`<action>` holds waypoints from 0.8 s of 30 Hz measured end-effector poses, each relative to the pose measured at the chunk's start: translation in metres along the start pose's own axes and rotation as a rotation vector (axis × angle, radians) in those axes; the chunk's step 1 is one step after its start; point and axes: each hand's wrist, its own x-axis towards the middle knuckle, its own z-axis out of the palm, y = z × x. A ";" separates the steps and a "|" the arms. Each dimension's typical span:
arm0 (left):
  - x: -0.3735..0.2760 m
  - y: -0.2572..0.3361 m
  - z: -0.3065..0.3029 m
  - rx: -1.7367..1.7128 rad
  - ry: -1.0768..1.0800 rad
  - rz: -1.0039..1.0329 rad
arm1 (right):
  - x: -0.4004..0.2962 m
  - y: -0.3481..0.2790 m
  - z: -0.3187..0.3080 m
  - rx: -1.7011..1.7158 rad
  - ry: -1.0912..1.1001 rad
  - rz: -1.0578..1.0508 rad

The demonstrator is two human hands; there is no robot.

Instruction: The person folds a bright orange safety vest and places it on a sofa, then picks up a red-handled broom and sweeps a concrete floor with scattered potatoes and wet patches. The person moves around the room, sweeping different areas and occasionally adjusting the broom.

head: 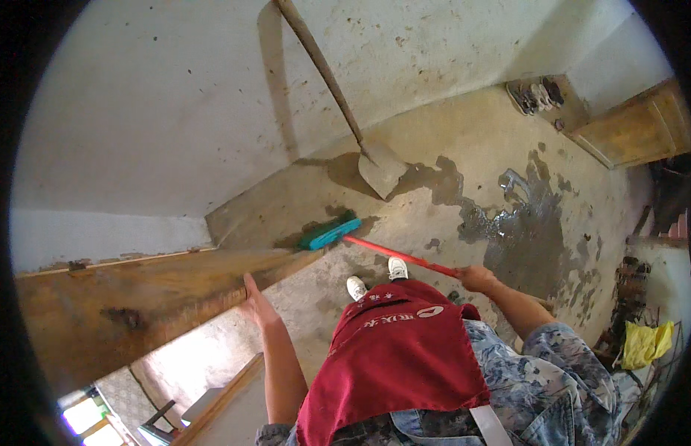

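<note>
My right hand [476,279] is closed around the red handle [401,257] of a push broom or floor brush. Its teal head [333,233] has dark green bristles and sits on the wet concrete floor, close to the bottom of a wooden door [173,301]. On the left, my left hand [257,304] holds the edge of that door; some of its fingers are hidden. My white shoes [397,267] stand on the floor behind the brush. A red apron [401,357] with printed writing covers my front.
A shovel [382,167] leans on the stained white wall [156,111], blade on the floor. Water pools [518,223] across the floor at right. Several shoes [538,96] lie in the far corner near a wooden board or door [635,128]. A yellow bag [646,345] hangs at right.
</note>
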 end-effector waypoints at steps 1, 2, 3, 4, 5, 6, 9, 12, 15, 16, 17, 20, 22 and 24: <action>0.014 -0.005 0.012 -0.075 0.009 0.048 | 0.000 0.025 0.010 0.004 0.051 0.006; 0.034 -0.023 0.020 -0.150 0.034 0.096 | -0.012 0.033 0.004 0.052 0.061 0.058; 0.042 -0.023 0.028 -0.204 0.032 0.106 | -0.033 0.036 -0.011 0.100 0.071 0.116; 0.050 -0.022 0.036 -0.261 0.028 0.117 | -0.054 0.039 -0.026 0.107 0.091 0.176; 0.051 -0.003 0.047 -0.301 -0.010 0.098 | -0.067 0.047 -0.034 0.124 0.118 0.242; 0.053 0.011 0.059 -0.349 -0.044 0.078 | -0.076 0.070 -0.033 0.084 0.170 0.310; 0.071 0.026 0.085 -0.236 0.001 -0.040 | -0.099 0.103 -0.048 0.079 0.235 0.520; 0.093 0.013 0.097 -0.326 -0.197 -0.015 | -0.110 0.140 -0.044 -0.091 0.315 0.569; 0.119 -0.025 0.101 -0.329 -0.315 -0.005 | -0.122 0.170 -0.035 -0.144 0.389 0.556; 0.118 -0.028 0.106 -0.299 -0.319 -0.043 | -0.128 0.161 -0.044 -0.086 0.397 0.591; 0.115 -0.031 0.108 -0.261 -0.326 -0.082 | -0.131 0.154 -0.047 -0.023 0.397 0.629; 0.102 -0.033 0.126 -0.263 -0.338 -0.160 | -0.101 0.209 -0.029 0.284 0.438 0.567; 0.108 -0.036 0.137 -0.299 -0.345 -0.169 | -0.079 0.203 -0.041 -0.024 0.317 0.561; 0.113 -0.020 0.150 -0.313 -0.327 -0.197 | -0.063 0.194 -0.055 -0.161 0.245 0.583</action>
